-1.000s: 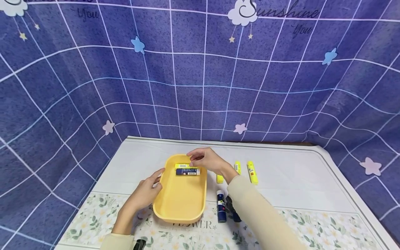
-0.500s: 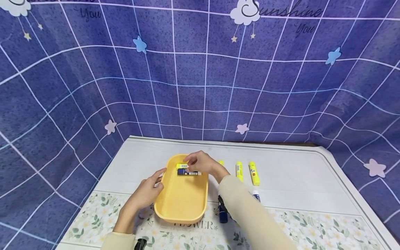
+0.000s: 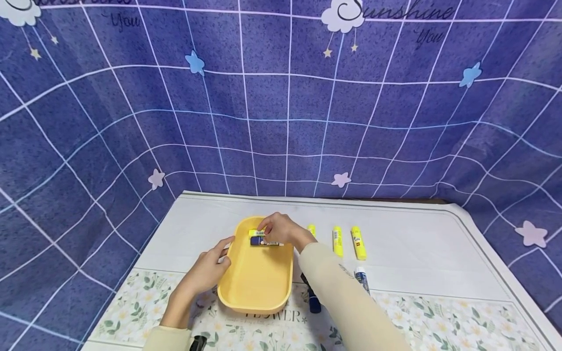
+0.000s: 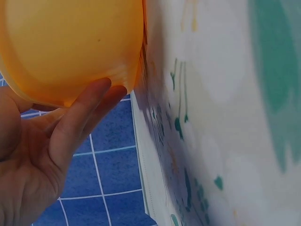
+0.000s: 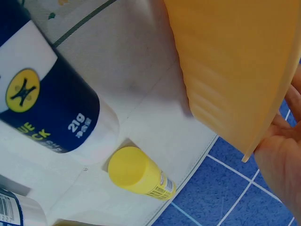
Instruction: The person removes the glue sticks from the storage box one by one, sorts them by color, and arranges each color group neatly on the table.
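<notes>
In the head view, a yellow tray (image 3: 254,282) holds a yellow glue stick (image 3: 253,233) and a dark blue glue stick (image 3: 256,241) side by side near its far end. My left hand (image 3: 204,268) holds the tray at its left side; the left wrist view shows two fingers (image 4: 89,101) lying against the outer wall. Reaching over the right rim, my right hand (image 3: 283,228) has thumb and forefinger curled about the yellow stick, the thumb overlapping the blue one. In the right wrist view the tray wall hides these fingertips.
Several glue sticks lie right of the tray: yellow ones (image 3: 337,241) toward the back, and blue ones (image 3: 362,278) nearer, partly behind the right sleeve (image 3: 347,297). A blue stick (image 5: 51,103) looms large in the right wrist view. A blue curtain (image 3: 281,122) hangs behind the table.
My right hand has shifted slightly left over the sticks, its fingertips now lower toward the blue one. The right forearm has swung left, uncovering more sticks. The left hand keeps its place.
</notes>
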{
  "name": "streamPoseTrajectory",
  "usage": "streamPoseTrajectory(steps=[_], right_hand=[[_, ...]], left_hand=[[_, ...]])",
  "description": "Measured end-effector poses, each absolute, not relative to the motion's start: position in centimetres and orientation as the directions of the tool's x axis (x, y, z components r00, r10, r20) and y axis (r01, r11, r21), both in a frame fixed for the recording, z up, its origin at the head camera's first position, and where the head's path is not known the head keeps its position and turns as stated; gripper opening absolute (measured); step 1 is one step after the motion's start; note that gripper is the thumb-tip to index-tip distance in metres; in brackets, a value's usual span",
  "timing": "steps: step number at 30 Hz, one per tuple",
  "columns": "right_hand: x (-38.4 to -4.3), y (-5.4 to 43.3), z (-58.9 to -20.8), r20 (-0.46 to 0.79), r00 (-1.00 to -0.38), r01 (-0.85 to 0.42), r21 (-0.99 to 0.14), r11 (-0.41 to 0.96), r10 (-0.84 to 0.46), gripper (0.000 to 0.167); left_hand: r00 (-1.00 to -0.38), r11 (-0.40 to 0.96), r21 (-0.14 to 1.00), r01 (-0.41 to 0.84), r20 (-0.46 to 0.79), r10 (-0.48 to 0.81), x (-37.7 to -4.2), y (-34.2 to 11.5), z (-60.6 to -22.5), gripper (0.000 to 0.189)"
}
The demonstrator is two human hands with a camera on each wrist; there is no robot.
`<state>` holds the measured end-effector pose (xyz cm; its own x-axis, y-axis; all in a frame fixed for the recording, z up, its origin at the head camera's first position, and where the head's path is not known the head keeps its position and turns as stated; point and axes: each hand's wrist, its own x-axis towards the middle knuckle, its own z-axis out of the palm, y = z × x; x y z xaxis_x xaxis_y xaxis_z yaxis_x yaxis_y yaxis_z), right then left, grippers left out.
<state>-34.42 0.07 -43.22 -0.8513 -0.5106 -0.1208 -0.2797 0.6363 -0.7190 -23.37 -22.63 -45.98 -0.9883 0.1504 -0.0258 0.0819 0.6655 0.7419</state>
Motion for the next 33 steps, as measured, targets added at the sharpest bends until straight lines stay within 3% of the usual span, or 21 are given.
streamPoseTrajectory(steps=[15,25,33], right_hand=[[-33.6,-1.3,-43.8,-0.105,-0.834,-0.449,-0.44,0.777,-0.542,0.039],[-32.9,-2.0,-44.4,-0.192,-0.839,-0.331,-0.564,0.756,-0.51,0.043],[-32.6,-2.4,-45.2,-0.183,-0.83,-0.282,-0.678,0.679,-0.527,0.046]], left_hand=[[-0.988,0.672,0.733,0.105,-0.001,0.155,-23.3,-22.7,-45.8,0.057],[-0.99,0.683,0.723,0.103,0.004,0.144,-23.0,-22.4,-45.7,0.057],[-0.99,0.692,0.714,0.103,0.008,0.139,-23.1,-22.3,-45.6,0.057]])
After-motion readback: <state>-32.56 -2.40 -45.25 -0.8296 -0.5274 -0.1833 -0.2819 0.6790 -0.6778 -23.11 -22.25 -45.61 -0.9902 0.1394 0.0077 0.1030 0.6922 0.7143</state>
